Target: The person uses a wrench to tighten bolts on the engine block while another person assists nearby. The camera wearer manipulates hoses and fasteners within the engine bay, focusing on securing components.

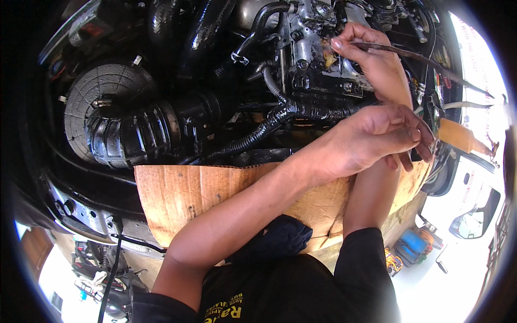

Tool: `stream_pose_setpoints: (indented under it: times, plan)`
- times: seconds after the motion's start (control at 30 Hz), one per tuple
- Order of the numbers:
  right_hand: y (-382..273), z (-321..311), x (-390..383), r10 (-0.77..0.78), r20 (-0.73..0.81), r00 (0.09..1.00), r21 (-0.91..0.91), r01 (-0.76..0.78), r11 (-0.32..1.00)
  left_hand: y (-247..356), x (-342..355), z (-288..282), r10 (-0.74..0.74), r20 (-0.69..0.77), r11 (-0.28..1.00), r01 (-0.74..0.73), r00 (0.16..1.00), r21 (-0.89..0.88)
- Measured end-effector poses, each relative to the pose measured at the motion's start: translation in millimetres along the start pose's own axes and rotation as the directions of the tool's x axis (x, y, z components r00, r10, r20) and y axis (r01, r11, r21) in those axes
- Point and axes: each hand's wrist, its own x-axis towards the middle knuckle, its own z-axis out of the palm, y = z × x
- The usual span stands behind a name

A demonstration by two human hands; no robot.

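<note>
My right hand (pixel 371 51) reaches over the top of the engine (pixel 309 48), thumb and fingers closed in a pinch. A long, thin dark rod (pixel 425 59) runs through its grip and off to the right. Beneath the fingertips is a yellowish-brown patch (pixel 328 56) on the metal. Nearer to me, my left hand (pixel 388 134) hangs over my right forearm, its fingers loosely curled and partly apart, with nothing visible in them. A piece of cardboard (pixel 177 188) lies along the front edge of the engine bay, under both arms.
A ribbed black air duct (pixel 132 132) and round air filter housing (pixel 107 91) fill the left side. Corrugated tubing (pixel 258 129) crosses the middle. An orange-brown flat piece (pixel 455 134) sits at the right. Dark cloth (pixel 283 237) lies by my body; a white vehicle (pixel 474 215) stands beyond.
</note>
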Motion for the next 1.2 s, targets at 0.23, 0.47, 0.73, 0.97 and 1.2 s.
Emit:
stream_pose_setpoints:
  times: [0.23,0.47,0.73,0.97,1.2]
  plan:
    - [30.1,-5.1,-13.4,0.048,-0.104,0.993,0.345,-0.009,0.939,72.7,1.4,-11.4,0.281,-0.155,0.893,-0.199,0.947,0.404]
    - [-10.9,-11.5,26.7,0.034,0.086,0.996,-0.125,-0.023,0.992,137.5,30.9,-81.7,0.409,0.026,0.161,-0.101,0.912,0.982]
    - [-17.5,-2.1,4.9,-0.037,-0.084,0.996,0.085,0.044,0.995,123.4,19.3,-101.3,0.359,-0.185,0.291,0.079,0.915,0.954]
    - [-8.8,-1.3,9.0,0.025,-0.028,0.999,0.025,-0.024,0.999,113.8,-11.0,-126.3,0.544,-0.294,0.102,0.286,0.786,0.953]
    - [-11.5,-2.9,17.2,0.114,-0.001,0.994,0.031,-0.114,0.993,83.7,-11.1,-144.7,0.555,-0.216,-0.123,0.336,0.803,0.934]
